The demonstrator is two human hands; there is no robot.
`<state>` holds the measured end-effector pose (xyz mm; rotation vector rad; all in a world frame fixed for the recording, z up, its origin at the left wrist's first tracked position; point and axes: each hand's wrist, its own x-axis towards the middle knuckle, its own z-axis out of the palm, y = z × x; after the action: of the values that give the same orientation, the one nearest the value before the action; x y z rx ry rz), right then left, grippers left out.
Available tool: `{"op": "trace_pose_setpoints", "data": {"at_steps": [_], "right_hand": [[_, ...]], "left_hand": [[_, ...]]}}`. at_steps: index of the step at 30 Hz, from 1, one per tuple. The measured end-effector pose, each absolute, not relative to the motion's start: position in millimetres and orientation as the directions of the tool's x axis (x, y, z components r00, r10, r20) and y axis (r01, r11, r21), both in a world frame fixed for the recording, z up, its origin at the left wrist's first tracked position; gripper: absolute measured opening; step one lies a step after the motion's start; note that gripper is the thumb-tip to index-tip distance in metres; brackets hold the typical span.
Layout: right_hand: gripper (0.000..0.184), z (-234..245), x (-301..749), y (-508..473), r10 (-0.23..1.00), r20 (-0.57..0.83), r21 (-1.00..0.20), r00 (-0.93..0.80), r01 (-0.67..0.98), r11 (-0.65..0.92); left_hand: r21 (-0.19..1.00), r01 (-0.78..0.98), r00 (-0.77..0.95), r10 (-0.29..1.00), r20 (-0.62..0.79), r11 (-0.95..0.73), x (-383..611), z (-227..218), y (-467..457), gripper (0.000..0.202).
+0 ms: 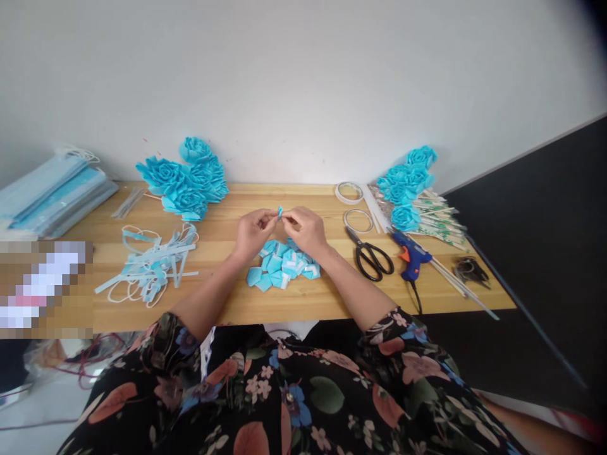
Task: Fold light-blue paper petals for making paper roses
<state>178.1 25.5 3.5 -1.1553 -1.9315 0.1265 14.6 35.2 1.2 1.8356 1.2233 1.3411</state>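
Observation:
A small folded blue piece (280,212), like a petal, is pinched between my two hands above the middle of the table. My left hand (255,232) grips it from the left with thumb and fingertips. From the other side my right hand (306,229) holds it the same way, fingers closed. Just below the hands lies a loose pile of blue folded petals (277,264), some with white strips on them. Part of the pile is hidden behind my right hand and wrist.
Blue fabric flowers (190,180) stand back left, more flowers (408,183) back right. Cut mask scraps (154,262) lie left, face masks (52,196) far left. Scissors (372,256), a blue glue gun (412,256), tape rolls (349,193), sticks (441,218) and black pliers (471,272) lie right.

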Motion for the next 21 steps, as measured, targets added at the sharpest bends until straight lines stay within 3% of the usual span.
{"op": "trace_pose_setpoints", "data": {"at_steps": [6,21], "right_hand": [[0.014,1.8,178.9,27.1,0.732,0.649,-0.458,-0.207,0.663,0.593],[0.013,3.3,178.0,25.8,0.809,0.565,-0.585,-0.164,0.611,0.533]], "left_hand": [[0.810,0.368,0.102,0.885,0.453,-0.457,14.2,-0.9,36.1,0.021],[0.826,0.389,0.081,0.908,0.411,-0.409,15.0,0.2,36.9,0.018]]}}
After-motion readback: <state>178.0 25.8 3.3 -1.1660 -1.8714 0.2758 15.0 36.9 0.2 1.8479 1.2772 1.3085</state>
